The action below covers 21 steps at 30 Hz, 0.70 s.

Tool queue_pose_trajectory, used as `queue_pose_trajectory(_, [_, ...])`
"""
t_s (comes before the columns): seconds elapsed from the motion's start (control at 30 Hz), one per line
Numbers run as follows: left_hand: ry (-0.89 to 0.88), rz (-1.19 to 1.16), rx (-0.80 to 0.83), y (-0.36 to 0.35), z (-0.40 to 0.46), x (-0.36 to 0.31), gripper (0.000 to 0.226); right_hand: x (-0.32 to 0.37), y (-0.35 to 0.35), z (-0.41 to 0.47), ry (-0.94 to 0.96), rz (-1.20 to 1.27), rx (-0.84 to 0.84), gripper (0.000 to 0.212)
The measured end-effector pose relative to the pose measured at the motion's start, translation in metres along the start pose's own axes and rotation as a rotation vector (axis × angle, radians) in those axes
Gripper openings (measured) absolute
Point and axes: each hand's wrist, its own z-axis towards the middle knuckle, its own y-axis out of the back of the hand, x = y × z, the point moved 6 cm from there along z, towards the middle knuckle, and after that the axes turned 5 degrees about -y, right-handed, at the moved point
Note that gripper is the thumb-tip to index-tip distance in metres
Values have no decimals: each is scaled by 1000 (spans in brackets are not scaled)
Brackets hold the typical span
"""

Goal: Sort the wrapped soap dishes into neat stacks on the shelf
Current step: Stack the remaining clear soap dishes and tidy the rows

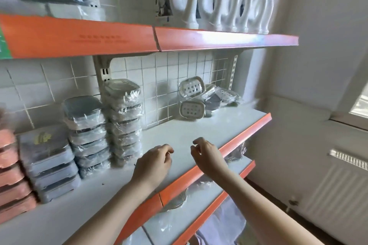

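Two stacks of plastic-wrapped grey soap dishes stand on the white shelf (pixel 199 129): a tall stack (pixel 124 123) against the tiled wall and a shorter stack (pixel 87 139) to its left. A loose pile of wrapped soap dishes (pixel 201 99) lies at the shelf's far right corner, some propped on edge. My left hand (pixel 154 163) and my right hand (pixel 207 155) hover over the bare middle of the shelf, fingers loosely curled, holding nothing.
Wrapped grey boxes (pixel 49 165) and pink items (pixel 12 175) sit at the left of the shelf. White detergent jugs (pixel 219 0) fill the upper shelf. The orange shelf edge (pixel 229 149) runs under my right wrist. Wrapped goods lie on the lower shelf (pixel 199 205). A radiator (pixel 338 185) stands at the right.
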Motion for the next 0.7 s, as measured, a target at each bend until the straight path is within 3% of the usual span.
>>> queue_pose_trajectory(0.33, [66, 110, 130, -68, 60, -64, 26, -90, 68, 19, -30, -66, -21, 38])
queue_pose_trajectory(0.7, [53, 97, 210, -138, 96, -105, 26, -159, 94, 44, -74, -53, -28, 36])
